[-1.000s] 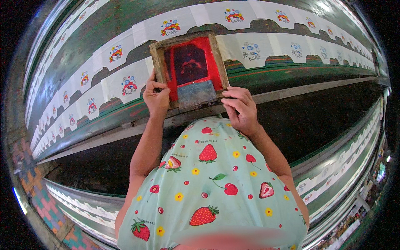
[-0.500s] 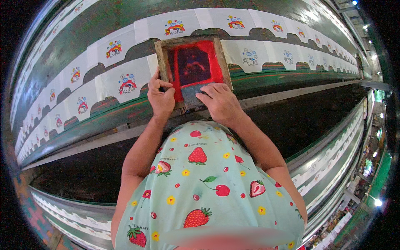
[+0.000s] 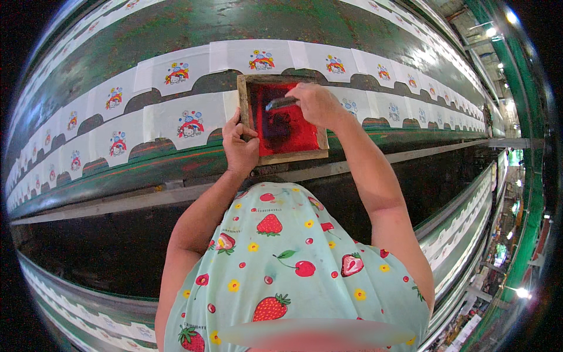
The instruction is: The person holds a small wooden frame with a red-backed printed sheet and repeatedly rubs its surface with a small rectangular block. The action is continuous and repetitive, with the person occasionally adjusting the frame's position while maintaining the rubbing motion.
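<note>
The right hand point(image 3: 316, 102), gripping the squeegee point(image 3: 281, 104), has moved to the frame's point(image 3: 281, 157) top, upper centre. The left hand's point(image 3: 240, 146) fingers stay closed on its left edge.

Left hand point(image 3: 240, 146) gripping left edge of wooden screen-printing frame point(image 3: 281, 120), thumb lying over the rim. Right hand point(image 3: 316, 102) holding squeegee point(image 3: 281, 104) against red-inked mesh near frame's top. Frame lying flat on green table point(image 3: 176, 29), covering 1 white fabric piece point(image 3: 182, 120) among 2 rows bearing rainbow prints.
</note>
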Available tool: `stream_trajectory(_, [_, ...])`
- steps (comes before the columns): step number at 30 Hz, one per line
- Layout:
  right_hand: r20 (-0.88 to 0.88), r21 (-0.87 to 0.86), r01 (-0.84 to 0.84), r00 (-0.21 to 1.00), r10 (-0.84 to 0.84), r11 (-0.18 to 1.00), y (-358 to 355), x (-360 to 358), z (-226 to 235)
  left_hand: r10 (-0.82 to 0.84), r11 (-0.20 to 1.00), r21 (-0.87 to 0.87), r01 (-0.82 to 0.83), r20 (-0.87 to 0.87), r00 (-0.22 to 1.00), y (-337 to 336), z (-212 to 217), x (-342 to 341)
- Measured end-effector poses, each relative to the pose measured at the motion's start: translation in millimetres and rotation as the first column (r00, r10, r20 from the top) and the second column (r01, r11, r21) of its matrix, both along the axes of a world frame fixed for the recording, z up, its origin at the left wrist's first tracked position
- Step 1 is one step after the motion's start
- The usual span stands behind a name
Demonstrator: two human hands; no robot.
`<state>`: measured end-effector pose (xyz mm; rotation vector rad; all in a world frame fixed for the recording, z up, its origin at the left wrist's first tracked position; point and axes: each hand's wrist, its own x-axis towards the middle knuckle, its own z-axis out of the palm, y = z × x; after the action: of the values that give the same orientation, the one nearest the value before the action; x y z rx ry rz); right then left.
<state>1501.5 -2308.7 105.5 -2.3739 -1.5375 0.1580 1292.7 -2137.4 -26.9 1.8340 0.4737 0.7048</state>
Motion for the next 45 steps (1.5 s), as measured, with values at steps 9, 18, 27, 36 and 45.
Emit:
stream_trajectory(9, [0.053,0.103,0.073,0.995,-0.079,0.992,6.0,1.3,-22.7,-0.005,0.998,-0.056,0.009,0.073,0.997,-2.3,-1.6,0.2])
stream_trajectory(18, [0.085,0.124,0.078,0.992,-0.089,0.989,-41.8,-108.3,-29.6,-0.013,1.000,0.014,0.012,0.041,0.999,-0.7,7.3,-2.0])
stream_trajectory(27, [-0.049,0.153,0.035,0.998,-0.028,0.988,-68.1,-127.4,-28.6,-0.013,0.998,0.056,0.014,-0.015,1.000,2.3,10.8,-2.2])
stream_trajectory(36, [-0.311,0.441,0.492,0.868,-0.387,0.750,-153.8,-107.3,-50.6,-0.021,0.999,0.051,0.020,0.025,0.999,-30.1,23.6,15.2])
stream_trajectory(45, [-0.444,0.455,0.595,0.796,-0.410,0.663,-279.3,-43.4,-63.4,-0.041,0.998,0.059,0.035,0.101,0.994,-152.2,7.4,99.2])
